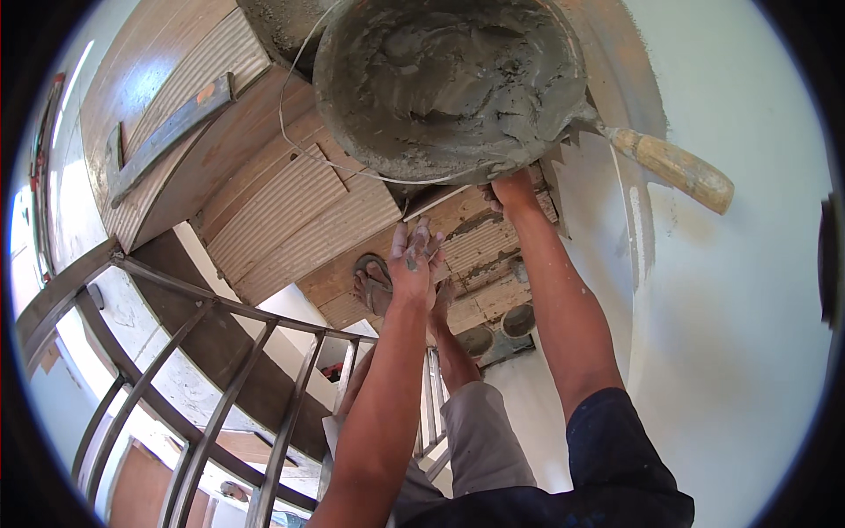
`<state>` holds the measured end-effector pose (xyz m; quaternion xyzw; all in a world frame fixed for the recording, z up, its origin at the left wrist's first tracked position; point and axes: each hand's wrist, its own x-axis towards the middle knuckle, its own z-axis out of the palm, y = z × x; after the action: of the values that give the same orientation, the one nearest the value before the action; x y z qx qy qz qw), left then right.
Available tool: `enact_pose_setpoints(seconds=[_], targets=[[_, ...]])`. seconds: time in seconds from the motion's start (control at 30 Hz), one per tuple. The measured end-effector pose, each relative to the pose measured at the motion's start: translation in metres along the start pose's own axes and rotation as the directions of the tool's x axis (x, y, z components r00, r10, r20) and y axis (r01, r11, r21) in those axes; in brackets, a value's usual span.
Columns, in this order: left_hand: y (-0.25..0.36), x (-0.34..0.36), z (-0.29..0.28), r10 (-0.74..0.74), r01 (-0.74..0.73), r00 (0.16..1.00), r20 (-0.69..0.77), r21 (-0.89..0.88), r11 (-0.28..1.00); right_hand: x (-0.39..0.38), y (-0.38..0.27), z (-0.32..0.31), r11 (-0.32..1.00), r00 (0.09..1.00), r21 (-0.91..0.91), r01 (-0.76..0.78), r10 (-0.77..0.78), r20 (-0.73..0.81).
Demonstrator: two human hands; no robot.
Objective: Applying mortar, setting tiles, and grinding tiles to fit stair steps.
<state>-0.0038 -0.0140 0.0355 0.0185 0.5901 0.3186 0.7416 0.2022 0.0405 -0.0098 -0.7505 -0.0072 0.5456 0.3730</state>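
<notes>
A round pan (330, 97) full of wet grey mortar (422, 62), with a wire handle, fills the top middle. A trowel (678, 167) with a wooden handle rests across its right rim. My right hand (510, 195) grips the pan's near edge, its fingers curled and partly hidden beneath it. My left hand (414, 251), smeared with grey, is below the pan with fingers apart and nothing visible in them. Beneath are ribbed tiled steps (308, 207), where my sandalled foot (374, 282) shows behind the left hand.
A metal railing (207, 304) curves along the lower left, beside an opening. A metal square tool (172, 136) lies on a step at upper left. A pale wall (722, 334) fills the right side. Small containers (518, 319) sit lower on the steps.
</notes>
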Motion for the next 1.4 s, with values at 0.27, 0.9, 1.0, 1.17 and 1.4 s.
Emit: enact_pose_setpoints(seconds=[0.27, 0.9, 1.0, 1.17, 1.4], targets=[[0.0, 0.0, 0.003, -0.006, 0.005, 1.0, -0.028, -0.01, 1.0, 0.002, -0.005, -0.001, 0.998, 0.998, -0.055, -0.008, 0.011, 0.056], [0.009, -0.001, 0.004, 0.005, 0.007, 0.997, 0.072, -0.16, 0.987, 0.004, 0.02, 0.009, 0.945, 0.994, -0.31, 0.104, -0.106, 0.009], [0.008, 0.0, 0.003, 0.026, -0.006, 0.991, 0.129, -0.154, 0.988, 0.004, 0.019, 0.008, 0.955, 0.995, -0.278, 0.105, -0.101, 0.026], [0.014, -0.006, 0.01, 0.021, 0.0, 0.99, 0.14, -0.145, 0.989, 0.006, 0.019, 0.01, 0.981, 0.998, -0.184, 0.056, -0.059, -0.013], [0.016, -0.002, 0.005, 0.021, 0.005, 0.987, 0.162, -0.16, 0.987, 0.009, 0.031, 0.014, 0.982, 0.994, -0.156, 0.103, -0.106, -0.008]])
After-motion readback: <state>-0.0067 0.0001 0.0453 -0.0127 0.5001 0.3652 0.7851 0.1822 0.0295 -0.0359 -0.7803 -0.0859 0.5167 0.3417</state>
